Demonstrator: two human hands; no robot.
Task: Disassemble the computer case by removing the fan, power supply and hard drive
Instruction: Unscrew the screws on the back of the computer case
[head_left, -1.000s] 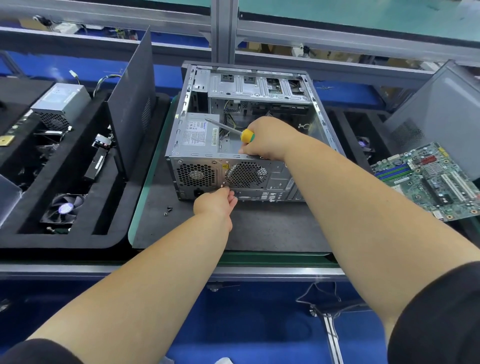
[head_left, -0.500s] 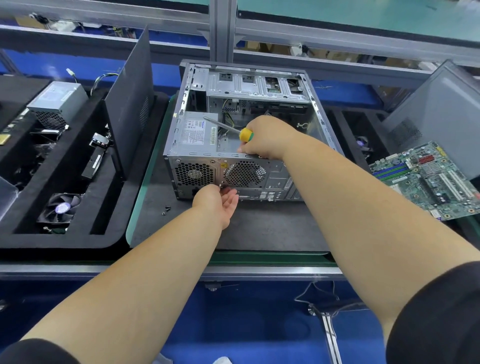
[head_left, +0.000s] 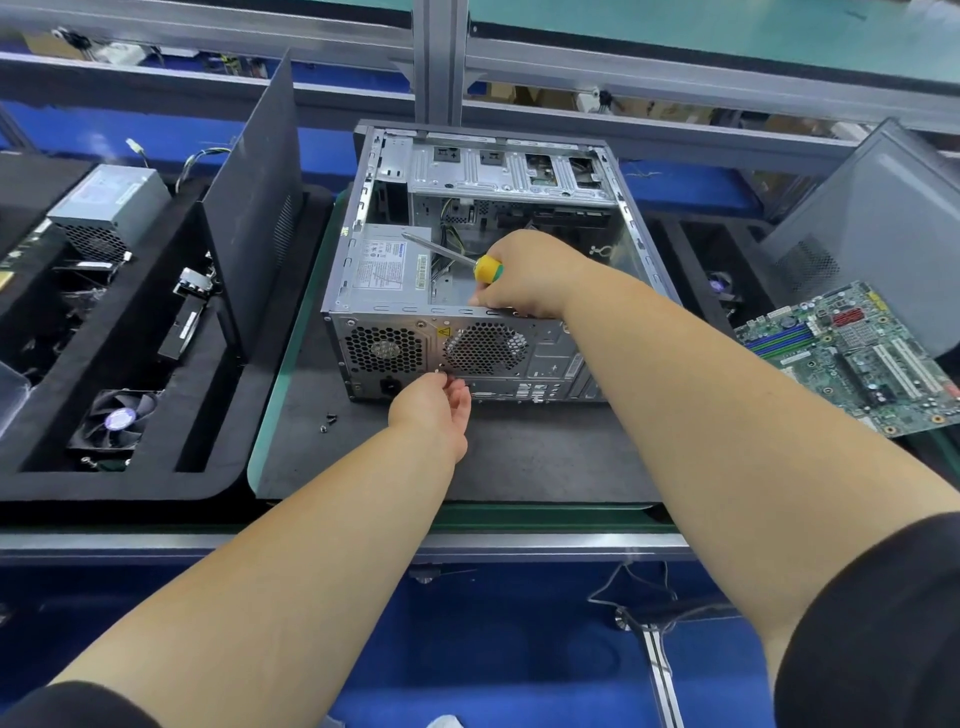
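Bare metal, matt foam and glossy plastic on the bench

The computer case is unpainted sheet metal with a dull grey shine, its rear fan grille punched with small holes. The screwdriver has a glossy yellow plastic handle and a polished steel shaft. The foam tray looks black, matt and slightly rough. The motherboard is green and glossy.

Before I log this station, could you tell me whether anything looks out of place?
Two small screws lie loose on the black mat left of the computer case, not in any tray. Otherwise nothing stands out.
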